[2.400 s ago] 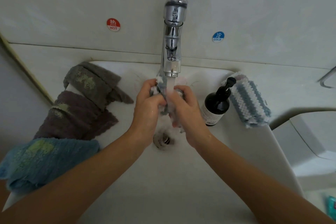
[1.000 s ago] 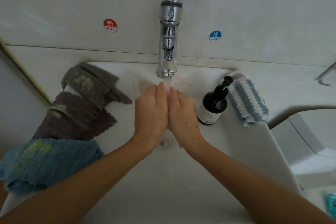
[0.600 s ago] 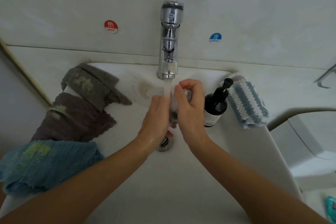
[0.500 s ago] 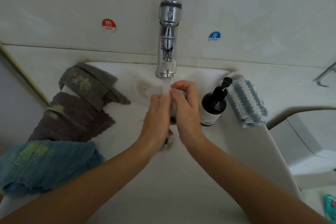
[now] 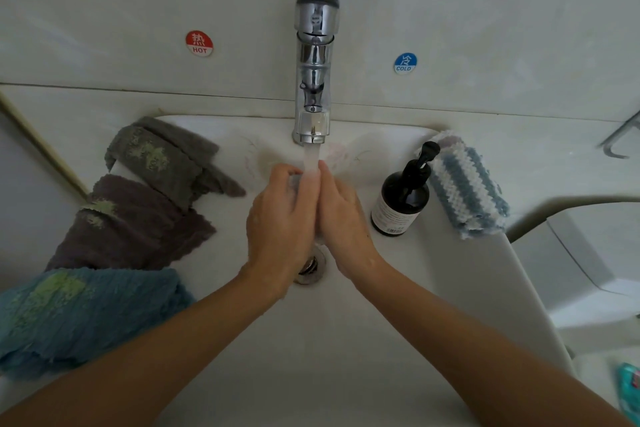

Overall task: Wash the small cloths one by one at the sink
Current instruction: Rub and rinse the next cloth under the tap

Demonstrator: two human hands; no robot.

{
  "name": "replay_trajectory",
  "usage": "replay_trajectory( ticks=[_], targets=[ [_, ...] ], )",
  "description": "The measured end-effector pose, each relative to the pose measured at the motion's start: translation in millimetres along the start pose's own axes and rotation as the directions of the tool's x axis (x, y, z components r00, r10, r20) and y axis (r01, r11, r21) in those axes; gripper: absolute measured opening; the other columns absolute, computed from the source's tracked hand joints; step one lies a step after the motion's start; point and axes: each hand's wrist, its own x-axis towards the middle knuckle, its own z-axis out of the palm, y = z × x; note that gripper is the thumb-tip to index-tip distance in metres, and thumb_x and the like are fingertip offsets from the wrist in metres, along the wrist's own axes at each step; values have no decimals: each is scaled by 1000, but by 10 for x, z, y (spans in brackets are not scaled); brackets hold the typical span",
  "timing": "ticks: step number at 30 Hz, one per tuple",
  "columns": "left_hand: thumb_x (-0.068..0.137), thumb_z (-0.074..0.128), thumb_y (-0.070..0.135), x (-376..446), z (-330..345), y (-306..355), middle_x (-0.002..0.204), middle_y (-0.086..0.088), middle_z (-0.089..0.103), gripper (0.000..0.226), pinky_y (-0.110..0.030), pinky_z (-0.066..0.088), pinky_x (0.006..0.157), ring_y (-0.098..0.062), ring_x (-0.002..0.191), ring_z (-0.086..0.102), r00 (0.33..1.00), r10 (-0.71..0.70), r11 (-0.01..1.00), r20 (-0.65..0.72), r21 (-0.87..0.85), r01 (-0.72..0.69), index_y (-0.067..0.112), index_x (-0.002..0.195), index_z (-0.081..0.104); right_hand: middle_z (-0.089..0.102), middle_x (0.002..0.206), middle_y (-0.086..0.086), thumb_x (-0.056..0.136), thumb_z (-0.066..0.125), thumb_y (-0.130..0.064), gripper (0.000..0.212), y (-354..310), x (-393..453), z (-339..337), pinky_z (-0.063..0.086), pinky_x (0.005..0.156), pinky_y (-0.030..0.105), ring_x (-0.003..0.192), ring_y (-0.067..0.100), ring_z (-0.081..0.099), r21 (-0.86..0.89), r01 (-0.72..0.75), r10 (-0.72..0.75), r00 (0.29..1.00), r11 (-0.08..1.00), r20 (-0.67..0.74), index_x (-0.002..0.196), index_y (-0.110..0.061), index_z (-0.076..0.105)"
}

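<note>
My left hand and my right hand are pressed together over the white sink, under the stream from the chrome tap. A small grey-white cloth is squeezed between them, and only a sliver shows by my left fingers. Water runs onto the fingertips. Three stained cloths hang over the left rim: a grey cloth, a brown cloth and a blue cloth. A blue-and-white striped cloth lies on the right rim.
A dark pump bottle stands on the right rim, close to my right hand. The drain shows between my wrists. Hot and cold stickers mark the wall. A teal object lies at the lower right.
My hands rubbed the cloth back and forth under the water; half a second ago they were offset to the right, and now they are closed palm to palm, hiding most of the cloth.
</note>
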Motion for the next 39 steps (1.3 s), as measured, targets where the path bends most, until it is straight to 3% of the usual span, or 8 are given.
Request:
replay_trajectory(
  ticks=[5, 11, 19, 23, 29, 32, 36, 39],
  targets=[
    [92, 38, 48, 71, -31, 4, 58, 3, 53, 44, -25, 43, 53, -10, 54, 52, 999, 23, 999, -46, 41, -21, 14, 69, 53, 66, 65, -1, 100, 42, -46, 48, -26, 0, 46, 55, 72, 44, 71, 21, 66, 13, 9, -8, 999, 1000, -36, 63, -25, 65],
    [99, 47, 13, 92, -27, 48, 50, 9, 43, 44, -13, 34, 48, -2, 46, 43, 997, 52, 998, -49, -17, -53, 24, 56, 43, 66, 79, 22, 96, 41, -47, 51, -43, -13, 55, 55, 74, 60, 78, 34, 68, -29, -14, 13, 998, 999, -56, 81, -4, 63],
    [101, 42, 21, 73, -8, 9, 58, 7, 47, 33, -17, 37, 50, -2, 51, 46, 1000, 11, 1000, 12, -3, -11, 21, 68, 47, 56, 75, 7, 95, 39, -35, 38, -53, -53, 25, 52, 75, 57, 73, 22, 55, 19, 4, -2, 997, 1000, -75, 84, -2, 56],
    [91, 33, 61, 31, 17, -57, 82, 8, 64, 31, -43, 56, 75, -10, 79, 64, 975, -154, 987, 162, -8, 158, 34, 92, 47, 59, 82, -8, 100, 40, -42, 27, -58, -19, -42, 50, 80, 41, 81, 10, 58, 49, -47, 53, 992, 998, -118, 83, -27, 54],
    [72, 36, 84, -6, 13, 21, 84, 11, 64, 52, -44, 59, 75, -7, 80, 67, 965, -158, 986, 210, -10, 163, 40, 96, 43, 71, 99, 4, 101, 27, -58, 46, -150, 16, -127, 52, 86, 42, 95, 21, 67, 72, -171, 174, 984, 983, -38, 95, -27, 61],
    [76, 53, 70, 18, 13, 27, 84, 15, 60, 47, -42, 59, 73, -7, 79, 65, 964, -185, 983, 190, 24, 184, 35, 105, 41, 71, 101, 3, 101, 26, -58, 47, -205, 18, -156, 52, 84, 36, 94, 16, 66, 65, -158, 159, 987, 985, -1, 98, -27, 62],
    [78, 61, 53, 82, -36, -39, 76, 10, 63, 37, -30, 54, 59, -11, 70, 66, 976, -142, 989, 165, -7, 145, 26, 101, 52, 67, 79, -12, 104, 30, -49, 39, -285, -62, -220, 46, 57, 14, 62, -7, 59, 8, -99, 97, 986, 995, 137, 94, -27, 61],
    [87, 62, 37, 114, -78, -23, 74, 7, 61, 17, -18, 47, 53, -1, 62, 60, 985, -122, 991, 123, -43, 128, 24, 94, 53, 63, 88, -11, 103, 37, -45, 28, -364, -82, -279, 47, 70, 16, 72, -8, 58, -111, -1, 19, 987, 994, 161, 93, -28, 58]
  ],
)
